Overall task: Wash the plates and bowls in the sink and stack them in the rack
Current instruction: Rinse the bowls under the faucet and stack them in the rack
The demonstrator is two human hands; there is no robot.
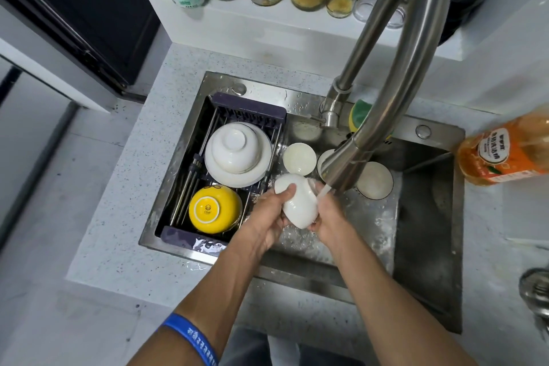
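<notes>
A white bowl point(298, 202), tipped on its side, sits over the sink point(427, 217) just under the faucet head point(341, 169), where water runs. The left hand point(269, 217) grips it with fingers curled over its base; the right hand point(325, 211) cups its rim side. Behind it in the basin lie three small white dishes point(299, 158). To the left, the dark rack point(225, 111) holds an upturned white bowl on a plate point(237, 154) and an upturned yellow bowl point(214, 208). An orange bottle point(505, 151) lies on the right counter.
</notes>
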